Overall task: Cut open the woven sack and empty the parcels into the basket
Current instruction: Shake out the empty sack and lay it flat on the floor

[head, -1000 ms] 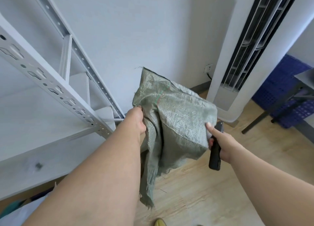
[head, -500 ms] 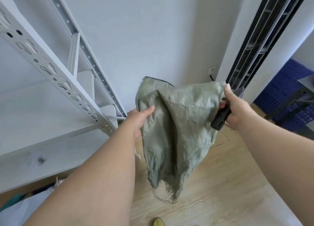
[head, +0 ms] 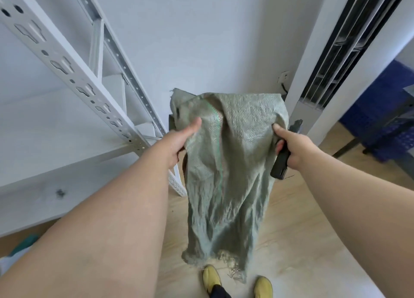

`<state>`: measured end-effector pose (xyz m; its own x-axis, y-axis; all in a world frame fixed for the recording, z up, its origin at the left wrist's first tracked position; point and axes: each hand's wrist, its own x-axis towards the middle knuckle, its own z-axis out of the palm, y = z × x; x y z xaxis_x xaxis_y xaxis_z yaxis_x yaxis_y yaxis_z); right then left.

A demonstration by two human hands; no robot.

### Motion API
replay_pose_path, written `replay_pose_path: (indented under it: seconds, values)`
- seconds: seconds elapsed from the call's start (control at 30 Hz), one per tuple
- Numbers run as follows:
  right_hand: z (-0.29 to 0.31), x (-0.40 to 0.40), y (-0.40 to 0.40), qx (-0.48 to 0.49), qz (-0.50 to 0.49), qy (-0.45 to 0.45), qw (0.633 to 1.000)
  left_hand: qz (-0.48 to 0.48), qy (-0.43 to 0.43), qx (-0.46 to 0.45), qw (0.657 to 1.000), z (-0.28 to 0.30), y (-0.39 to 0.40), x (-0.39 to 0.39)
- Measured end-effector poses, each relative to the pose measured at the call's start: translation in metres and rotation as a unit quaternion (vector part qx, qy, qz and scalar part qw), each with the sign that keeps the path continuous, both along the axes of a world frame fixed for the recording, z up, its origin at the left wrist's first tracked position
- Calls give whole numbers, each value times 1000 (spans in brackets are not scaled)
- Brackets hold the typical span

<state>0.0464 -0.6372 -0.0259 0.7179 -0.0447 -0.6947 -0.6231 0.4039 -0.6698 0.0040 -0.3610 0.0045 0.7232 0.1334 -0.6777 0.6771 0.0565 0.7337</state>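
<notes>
Head view: your left hand (head: 179, 141) pinches the limp grey-green woven sack (head: 226, 170) hanging over the pale wooden floor (head: 291, 219). Your right hand (head: 291, 145) grips its other edge plus a black-handled cutter (head: 280, 163). White slotted metal shelving (head: 67, 78) stands left, a white tower air conditioner (head: 313, 96) right, and a blue plastic crate (head: 380, 123) beyond.

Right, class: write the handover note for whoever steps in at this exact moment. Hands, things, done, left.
Left hand grips the woven sack at its upper left edge. Right hand pinches the sack's right edge and holds a black cutter.
The sack hangs limp and flat above the floor, frayed open end down; it looks empty.
No parcels or basket in view.
Left: check the basket, put sack and cutter away.
</notes>
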Motion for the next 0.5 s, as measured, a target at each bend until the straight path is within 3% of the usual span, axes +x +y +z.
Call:
replay_pose_path:
  seconds: [0.07,0.13,0.27,0.4,0.5]
  values:
    - [5,6,1,7,-5,17,1000,-56,39,57,996,-16,3,-12]
    - [9,13,0,-29,-7,32,999,-3,41,137,990,-30,10,-16]
    - [14,24,-10,-73,-35,23,996,133,-39,45,989,-34,25,-8]
    - [-1,9,1,-132,127,89,979,146,-38,49,987,-46,28,-4]
    - [-9,12,5,-118,56,24,991,162,-52,23,985,-40,31,-2]
